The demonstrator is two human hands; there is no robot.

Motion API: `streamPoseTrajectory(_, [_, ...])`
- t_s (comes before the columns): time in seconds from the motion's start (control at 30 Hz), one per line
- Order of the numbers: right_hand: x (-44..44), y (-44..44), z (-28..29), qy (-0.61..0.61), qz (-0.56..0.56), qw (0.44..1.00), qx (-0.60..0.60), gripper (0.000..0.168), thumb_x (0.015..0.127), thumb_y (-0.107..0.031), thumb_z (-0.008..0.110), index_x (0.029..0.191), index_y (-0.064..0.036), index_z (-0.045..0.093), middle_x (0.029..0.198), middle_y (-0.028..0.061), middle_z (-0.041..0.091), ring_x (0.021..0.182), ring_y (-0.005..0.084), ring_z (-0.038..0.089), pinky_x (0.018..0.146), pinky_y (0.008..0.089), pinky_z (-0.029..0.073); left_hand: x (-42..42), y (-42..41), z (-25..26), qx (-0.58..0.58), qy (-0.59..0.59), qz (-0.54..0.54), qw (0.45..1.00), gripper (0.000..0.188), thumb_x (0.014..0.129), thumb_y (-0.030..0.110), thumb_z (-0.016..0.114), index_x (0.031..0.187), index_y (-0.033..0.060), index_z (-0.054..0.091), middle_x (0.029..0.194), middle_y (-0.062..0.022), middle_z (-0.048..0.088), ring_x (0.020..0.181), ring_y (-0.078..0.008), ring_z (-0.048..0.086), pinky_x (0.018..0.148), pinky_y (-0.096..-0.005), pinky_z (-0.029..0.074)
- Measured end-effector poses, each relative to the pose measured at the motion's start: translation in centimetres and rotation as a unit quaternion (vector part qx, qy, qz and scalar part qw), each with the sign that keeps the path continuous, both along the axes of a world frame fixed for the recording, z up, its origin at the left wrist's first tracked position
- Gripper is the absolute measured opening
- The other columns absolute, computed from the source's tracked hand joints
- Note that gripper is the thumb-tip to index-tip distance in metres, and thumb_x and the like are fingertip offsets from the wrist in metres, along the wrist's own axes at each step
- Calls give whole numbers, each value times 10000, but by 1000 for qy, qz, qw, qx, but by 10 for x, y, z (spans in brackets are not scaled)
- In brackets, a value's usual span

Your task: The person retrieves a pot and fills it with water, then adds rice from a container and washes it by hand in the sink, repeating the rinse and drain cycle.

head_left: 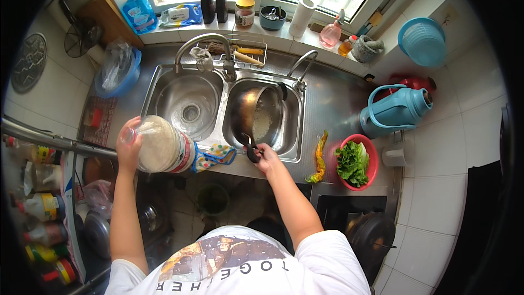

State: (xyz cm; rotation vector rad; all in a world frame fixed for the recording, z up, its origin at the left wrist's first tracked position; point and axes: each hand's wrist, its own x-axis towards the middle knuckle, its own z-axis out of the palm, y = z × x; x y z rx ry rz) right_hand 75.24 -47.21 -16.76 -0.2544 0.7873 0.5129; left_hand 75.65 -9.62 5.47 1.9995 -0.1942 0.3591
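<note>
My left hand (130, 144) grips the neck end of a large clear plastic jug (159, 145) full of pale grains, held at the front edge of the left sink basin (186, 106). With my right hand (264, 157) I hold the black handle of a metal pot (245, 110), which sits tilted in the right sink basin (291, 131). Pale grains that look like rice (262, 123) lie inside the pot. A dotted cloth with a blue edge (215, 156) lies on the counter's front edge between my hands.
Two curved faucets (204, 39) (305, 59) stand behind the basins. To the right are a yellow-orange pepper (320, 157), a red bowl of leafy greens (372, 172) and a blue thermos jug (391, 108). At the left are a blue basin (118, 86) and a metal rail (57, 137).
</note>
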Motion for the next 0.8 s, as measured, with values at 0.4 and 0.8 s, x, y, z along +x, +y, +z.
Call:
streamPoseTrajectory(0.4, [-44, 49, 50, -97, -98, 912, -387, 354, 755, 19, 431, 1106, 9, 384, 835, 145, 540, 456, 205, 509, 354, 267, 373, -2, 9, -9, -10, 11, 4, 1000, 318, 730, 59, 546, 1040, -8, 564, 1143, -120, 543, 1090, -200, 490, 956, -318, 347])
streamPoseTrajectory(0.8, [-71, 49, 91, -169, -87, 867, -461, 456, 786, 16, 438, 1229, -42, 342, 943, 121, 540, 551, 171, 528, 397, 246, 427, -1, 14, -11, 10, -23, 17, 1000, 280, 734, 75, 567, 1002, -5, 581, 1109, -118, 571, 1059, -203, 519, 933, -300, 365])
